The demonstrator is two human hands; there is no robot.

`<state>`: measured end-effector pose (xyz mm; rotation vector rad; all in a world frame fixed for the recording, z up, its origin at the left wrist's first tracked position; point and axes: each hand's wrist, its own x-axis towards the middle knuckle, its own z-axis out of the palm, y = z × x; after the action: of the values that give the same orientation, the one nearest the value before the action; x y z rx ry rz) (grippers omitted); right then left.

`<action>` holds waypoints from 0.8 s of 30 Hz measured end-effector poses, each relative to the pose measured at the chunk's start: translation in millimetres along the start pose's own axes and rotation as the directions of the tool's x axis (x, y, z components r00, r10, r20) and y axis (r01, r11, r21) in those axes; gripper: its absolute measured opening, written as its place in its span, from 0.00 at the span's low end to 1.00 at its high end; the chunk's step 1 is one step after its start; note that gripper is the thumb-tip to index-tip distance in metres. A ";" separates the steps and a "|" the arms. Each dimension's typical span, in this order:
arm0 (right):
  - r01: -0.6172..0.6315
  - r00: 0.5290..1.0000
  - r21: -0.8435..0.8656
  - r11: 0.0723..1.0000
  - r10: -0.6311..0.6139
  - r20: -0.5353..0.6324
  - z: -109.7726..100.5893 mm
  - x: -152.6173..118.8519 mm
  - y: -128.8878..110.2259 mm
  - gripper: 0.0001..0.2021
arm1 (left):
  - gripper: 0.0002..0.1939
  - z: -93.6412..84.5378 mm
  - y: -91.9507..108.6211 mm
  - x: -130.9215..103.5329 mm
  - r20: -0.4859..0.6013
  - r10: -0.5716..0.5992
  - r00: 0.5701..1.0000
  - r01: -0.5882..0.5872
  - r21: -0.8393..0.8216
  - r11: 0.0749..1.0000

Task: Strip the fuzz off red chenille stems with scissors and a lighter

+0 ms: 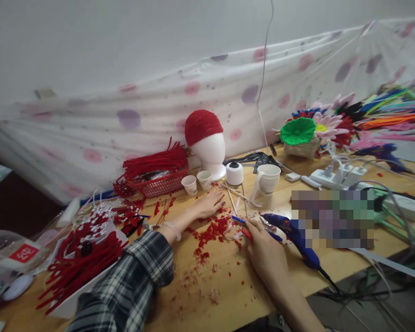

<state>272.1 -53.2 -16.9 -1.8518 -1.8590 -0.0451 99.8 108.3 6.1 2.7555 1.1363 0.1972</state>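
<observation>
My left hand [210, 204] lies flat on the wooden table, fingers stretched toward the thin sticks [232, 196], just behind a scatter of red scraps [212, 233]. Nothing shows in it. My right hand [259, 237] is closed near the table's middle, its fingers at a blue pen-like tool [239, 220] and a red piece [246, 234]; which of these it grips is unclear. A blue glue gun [297, 235] lies right beside it. Behind the hands stand two small paper cups [189, 185] and a white foam head [210, 152] wearing a red cap [203, 127].
A red basket [164, 182] of red stems is at the back left, with a white tray [72, 295] of red pieces nearer. At right are a larger cup [269, 180], power strips [327, 177], cables and pipe-cleaner flowers [297, 131]. A plastic bottle [14, 249] lies far left.
</observation>
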 end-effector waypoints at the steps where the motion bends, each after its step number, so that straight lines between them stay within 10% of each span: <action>1: 0.001 1.000 0.010 1.000 -0.001 0.002 0.3 -0.3 0.6 0.24 | 0.26 -0.1 1.5 -9.7 0.012 0.005 1.000 -0.005 -0.002 1.000; 7: -0.031 0.998 0.034 0.999 0.028 0.063 -0.1 0.4 1.3 0.24 | 0.20 -16.2 5.7 -92.7 0.006 -0.018 1.000 0.018 -0.039 0.999; 15: -0.067 0.994 0.273 0.960 0.089 -0.067 0.0 -5.0 3.8 0.21 | 0.30 -13.2 -32.2 -49.9 -0.067 -0.228 0.971 0.226 -0.041 0.973; 24: 0.102 0.986 0.493 0.864 -0.020 -0.168 1.2 -1.8 -1.5 0.10 | 0.23 -5.0 15.2 -104.3 -0.061 -0.009 0.998 0.000 -0.145 0.989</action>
<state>270.2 -54.5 -18.1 -1.3859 -1.6248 0.2433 35.9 24.2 7.4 2.6362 1.0958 0.3520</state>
